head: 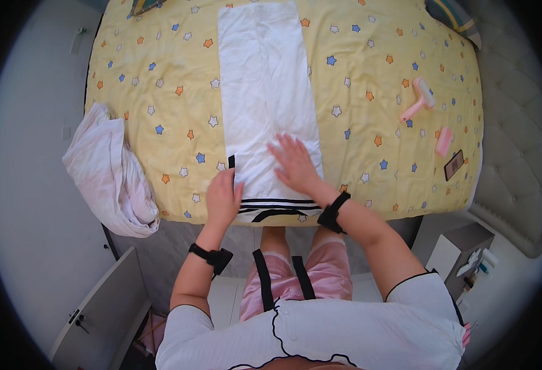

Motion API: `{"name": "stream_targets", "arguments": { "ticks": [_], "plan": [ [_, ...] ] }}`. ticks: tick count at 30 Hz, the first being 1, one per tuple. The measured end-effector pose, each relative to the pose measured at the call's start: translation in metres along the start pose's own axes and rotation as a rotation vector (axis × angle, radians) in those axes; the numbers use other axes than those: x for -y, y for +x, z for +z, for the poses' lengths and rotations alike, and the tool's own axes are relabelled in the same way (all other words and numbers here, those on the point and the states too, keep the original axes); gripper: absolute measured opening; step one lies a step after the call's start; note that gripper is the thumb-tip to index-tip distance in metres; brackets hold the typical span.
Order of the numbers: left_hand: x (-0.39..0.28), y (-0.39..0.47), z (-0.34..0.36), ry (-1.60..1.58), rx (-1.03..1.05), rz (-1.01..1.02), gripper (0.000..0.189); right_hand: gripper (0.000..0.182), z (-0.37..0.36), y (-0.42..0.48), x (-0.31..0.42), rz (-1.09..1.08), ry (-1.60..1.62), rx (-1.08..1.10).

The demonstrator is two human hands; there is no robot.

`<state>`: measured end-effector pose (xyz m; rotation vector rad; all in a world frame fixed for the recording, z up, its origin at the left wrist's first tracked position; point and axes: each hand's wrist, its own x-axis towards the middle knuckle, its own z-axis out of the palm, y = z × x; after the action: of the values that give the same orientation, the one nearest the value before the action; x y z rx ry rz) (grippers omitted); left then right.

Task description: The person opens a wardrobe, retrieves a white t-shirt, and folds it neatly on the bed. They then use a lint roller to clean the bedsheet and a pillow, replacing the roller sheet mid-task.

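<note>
A long white garment with black trim (266, 92), folded into a strip, lies on the yellow star-patterned bed sheet (183, 125) and reaches to the bed's near edge. My left hand (224, 196) is at its lower left edge, beside a black band; whether the fingers pinch the cloth cannot be told. Fingers spread, my right hand (297, 164) rests flat on the lower right part of the white cloth. Black stripes cross the garment's near end. Wrinkles show under and around my right palm.
A crumpled white and pale pink cloth (113, 175) hangs over the bed's left corner. Rightward on the sheet lie a pink-handled lint roller (419, 101), a small pink object (443, 142) and a phone-like item (453, 165). A tufted headboard (511, 138) borders the right side.
</note>
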<state>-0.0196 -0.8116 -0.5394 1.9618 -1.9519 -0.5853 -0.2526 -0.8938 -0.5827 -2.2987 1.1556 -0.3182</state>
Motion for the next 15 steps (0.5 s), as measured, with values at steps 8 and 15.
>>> {"name": "stream_targets", "arguments": {
  "ticks": [8, 15],
  "plan": [
    [0.055, 0.024, 0.001, 0.12, 0.309, 0.431, 0.051, 0.05, -0.012, -0.093, -0.013, -0.275, 0.132, 0.222],
    [0.081, 0.009, -0.015, -0.022, 0.098, 0.189, 0.049, 0.032, -0.049, -0.104, -0.08, 0.203, 0.259, -0.223]
  ]
}}
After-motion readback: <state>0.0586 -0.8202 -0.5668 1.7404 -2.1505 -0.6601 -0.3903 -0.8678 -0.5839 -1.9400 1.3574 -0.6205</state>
